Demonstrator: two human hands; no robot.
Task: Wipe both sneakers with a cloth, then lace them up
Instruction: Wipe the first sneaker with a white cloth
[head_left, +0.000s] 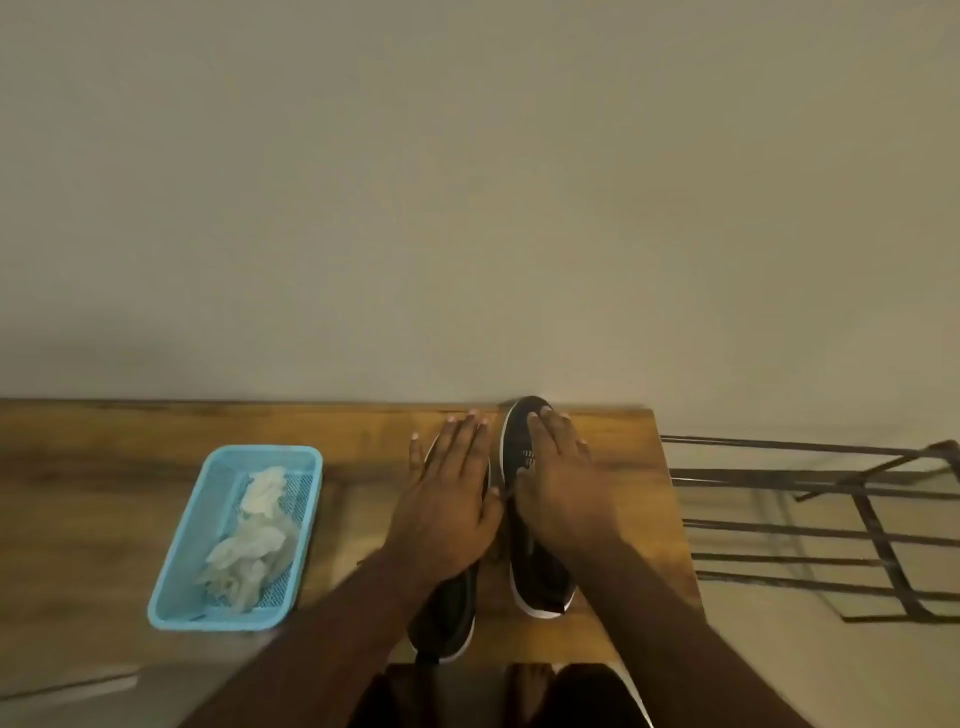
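Note:
Two black sneakers with white soles stand side by side on a wooden table (130, 467), toes toward the wall. My left hand (452, 493) lies flat with straight fingers over the front of the left sneaker (449, 608). My right hand (561, 483) lies flat on the right sneaker (519, 441), whose toe and heel show around it. A white cloth (254, 535) sits crumpled in a light blue plastic basket (179, 545) to the left of the shoes. Any laces are hidden under my hands.
The table's right edge runs just right of the right sneaker. Beyond it stands a dark metal rack (831, 530) over the floor. A plain wall rises behind the table. Bare wood lies between the basket and the sneakers.

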